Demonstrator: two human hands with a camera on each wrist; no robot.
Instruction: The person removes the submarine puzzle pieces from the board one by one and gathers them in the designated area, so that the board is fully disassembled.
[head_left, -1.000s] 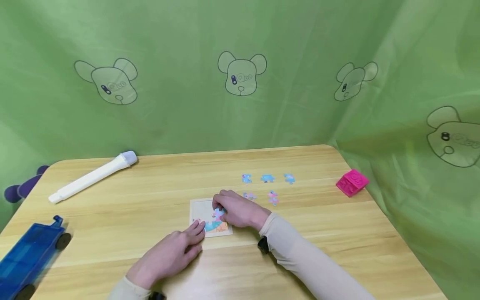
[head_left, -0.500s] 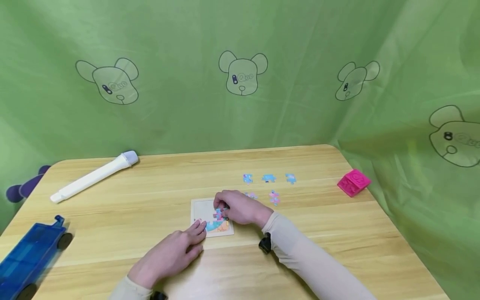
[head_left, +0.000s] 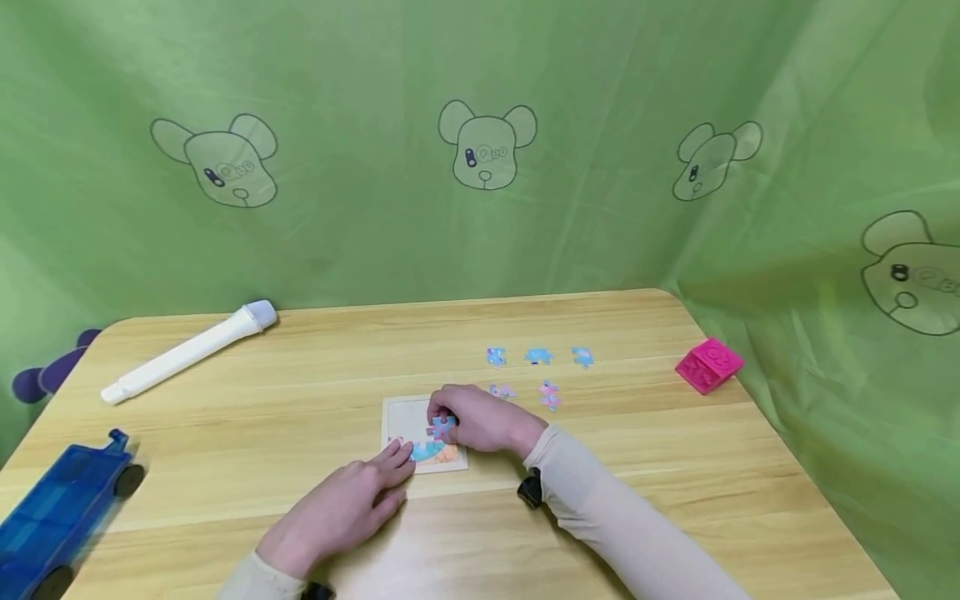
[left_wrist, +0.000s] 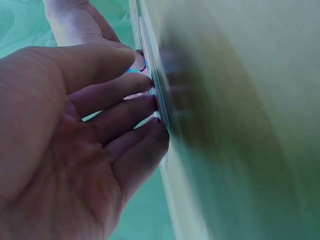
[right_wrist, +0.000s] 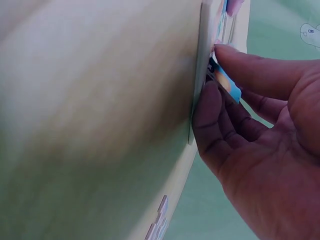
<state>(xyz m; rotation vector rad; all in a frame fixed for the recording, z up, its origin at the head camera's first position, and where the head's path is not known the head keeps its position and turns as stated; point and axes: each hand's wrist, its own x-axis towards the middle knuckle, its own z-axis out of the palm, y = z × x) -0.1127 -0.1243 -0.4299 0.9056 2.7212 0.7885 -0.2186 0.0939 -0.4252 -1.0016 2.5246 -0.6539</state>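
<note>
A small square puzzle tray (head_left: 386, 421) lies on the wooden table, with joined blue and orange pieces (head_left: 427, 452) along its near edge. My right hand (head_left: 480, 418) pinches a pink-and-blue puzzle piece (head_left: 441, 428) between thumb and fingers, just above those joined pieces. In the right wrist view this puzzle piece (right_wrist: 227, 86) is tilted, close over the tray. My left hand (head_left: 345, 504) rests with its fingertips on the tray's near left corner. Its fingers extend fairly straight in the left wrist view, and part of the puzzle is hidden under them.
Several loose puzzle pieces (head_left: 538, 357) lie behind and to the right of the tray. A pink cube (head_left: 709, 365) sits by the right table edge. On the left are a white microphone-shaped stick (head_left: 191, 352) and a blue toy cart (head_left: 60, 508). Green cloth (head_left: 345, 242) hangs behind the table.
The puzzle piece in my right hand has turned slightly and shifted a little over the tray. My left hand stays on the tray's corner.
</note>
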